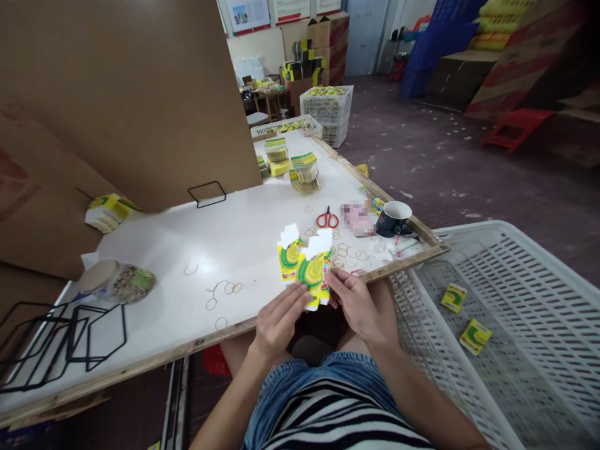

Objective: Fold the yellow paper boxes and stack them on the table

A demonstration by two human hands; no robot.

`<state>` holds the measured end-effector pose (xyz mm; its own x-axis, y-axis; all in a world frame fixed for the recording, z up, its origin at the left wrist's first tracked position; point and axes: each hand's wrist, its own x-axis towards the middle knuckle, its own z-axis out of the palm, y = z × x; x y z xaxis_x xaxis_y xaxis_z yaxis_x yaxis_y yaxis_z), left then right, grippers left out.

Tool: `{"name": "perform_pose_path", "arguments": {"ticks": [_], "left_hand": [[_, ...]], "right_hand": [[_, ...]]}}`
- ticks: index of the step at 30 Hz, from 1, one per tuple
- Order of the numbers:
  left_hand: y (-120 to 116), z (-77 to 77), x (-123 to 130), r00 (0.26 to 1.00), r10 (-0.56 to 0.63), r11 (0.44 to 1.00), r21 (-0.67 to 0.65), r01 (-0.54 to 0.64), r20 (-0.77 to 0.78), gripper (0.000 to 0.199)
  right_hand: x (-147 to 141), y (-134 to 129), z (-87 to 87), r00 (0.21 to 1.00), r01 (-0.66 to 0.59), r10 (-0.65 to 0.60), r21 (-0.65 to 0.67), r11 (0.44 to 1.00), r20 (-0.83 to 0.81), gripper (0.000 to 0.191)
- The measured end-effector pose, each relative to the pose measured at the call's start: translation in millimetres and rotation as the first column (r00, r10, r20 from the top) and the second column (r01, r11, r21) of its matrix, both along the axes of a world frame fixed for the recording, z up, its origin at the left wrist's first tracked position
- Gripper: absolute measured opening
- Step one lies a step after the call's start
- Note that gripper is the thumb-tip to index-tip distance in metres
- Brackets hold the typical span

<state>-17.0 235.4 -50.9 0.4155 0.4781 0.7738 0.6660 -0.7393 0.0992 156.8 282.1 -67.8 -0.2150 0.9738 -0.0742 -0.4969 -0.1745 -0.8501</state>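
Item: open-flapped carton (313, 269), yellow and green, centre of frame at the near table edge; top flaps up. I count it as part-made.
Left hand (281, 315): fingers nearly closed, pressing its lower left; thumb hidden, I cannot tell where.
Right hand (359, 306): thumb and fingers pinched on its right side.
Second carton (288, 253): just behind, flaps up; whether touching, I cannot tell.
Finished, by my judgement: two closed boxes (475, 337), in the white crate (534, 281), lower right.
Remaining, I judge: bundled carton stacks (304, 169), upper centre; most work outstanding.
Sundries: red-handled scissors (327, 219), mug (388, 220), right of centre.
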Motion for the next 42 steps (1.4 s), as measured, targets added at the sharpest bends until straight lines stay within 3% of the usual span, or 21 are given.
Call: {"name": "perform_pose_path", "arguments": {"ticks": [3,5,7,9,12,13,15,19,22,26,29,33,36,39,42], "left_hand": [[-9.0,3.1,5.1,0.994,-0.101,0.991,-0.079,0.104,0.044,0.044],[-10.3,5.3,4.8,0.954,-0.061,0.975,-0.186,0.12,0.294,0.044],[-8.6,7.8,3.2,0.799,0.066,0.922,-0.342,0.179,0.598,0.045],[-5.5,10.5,1.9,0.618,0.214,0.791,-0.506,0.345,0.756,0.048],[-3.0,13.3,1.8,0.514,0.353,0.515,-0.622,0.591,0.781,0.053],[-3.3,13.6,2.3,0.499,0.374,0.457,-0.624,0.634,0.782,0.053],[-4.8,13.4,3.4,0.469,0.395,0.415,-0.609,0.676,0.79,0.051],[-7.3,11.0,4.3,0.437,0.418,0.428,-0.597,0.679,0.797,0.051],[-6.6,7.2,3.9,0.427,0.45,0.454,-0.613,0.647,0.784,0.058],[-5.7,1.2,4.1,0.44,0.482,0.534,-0.652,0.538,0.758,0.056],[-6.6,1.2,5.3,0.482,0.5,0.593,-0.69,0.416,0.72,0.047],[-8.0,8.2,8.7,0.573,0.517,0.606,-0.745,0.281,0.636,0.04],[-9.6,13.2,11.6,0.57,0.497,0.617,-0.728,0.298,0.654,0.044],[-13.4,15.7,12.1,0.559,0.482,0.6,-0.719,0.351,0.675,0.065],[-18.2,18.5,8.3,0.588,0.442,0.575,-0.717,0.393,0.677,0.073]], "right_hand": [[0.3,-1.7,2.0,0.998,0.053,-0.052,-0.013,0.999,0.027,0.038],[0.8,-4.3,3.8,0.997,0.067,-0.067,0.003,0.998,0.045,0.037],[-0.6,-8.1,6.5,0.998,0.036,-0.037,0.024,0.999,0.056,0.039],[-4.4,-12.5,9.2,0.999,-0.021,0.019,0.028,0.999,0.048,0.041],[-12.0,-17.6,11.1,0.997,-0.079,0.078,0.031,0.996,0.018,0.041],[-14.1,-18.5,10.9,0.996,-0.084,0.083,0.038,0.996,0.01,0.039],[-17.2,-19.4,9.6,0.997,-0.074,0.074,0.06,0.995,0.01,0.036],[-18.2,-19.7,6.1,0.998,-0.002,-0.005,0.114,0.994,0.066,0.031],[-17.1,-20.7,3.0,0.992,-0.019,0.001,0.148,0.989,0.124,0.031],[-17.9,-23.4,-1.0,0.974,-0.061,0.022,0.167,0.984,0.224,0.033],[-20.2,-25.3,-1.5,0.967,-0.067,0.021,0.175,0.982,0.253,0.03],[-22.7,-24.9,-0.3,0.961,-0.052,-0.01,0.215,0.975,0.277,0.027],[-23.0,-21.9,-0.3,0.953,-0.001,-0.071,0.238,0.971,0.295,0.026],[-22.0,-19.1,-0.5,0.959,0.035,-0.106,0.261,0.965,0.263,0.022],[-19.1,-18.2,0.6,0.971,0.018,-0.092,0.318,0.948,0.219,0.04]]}}
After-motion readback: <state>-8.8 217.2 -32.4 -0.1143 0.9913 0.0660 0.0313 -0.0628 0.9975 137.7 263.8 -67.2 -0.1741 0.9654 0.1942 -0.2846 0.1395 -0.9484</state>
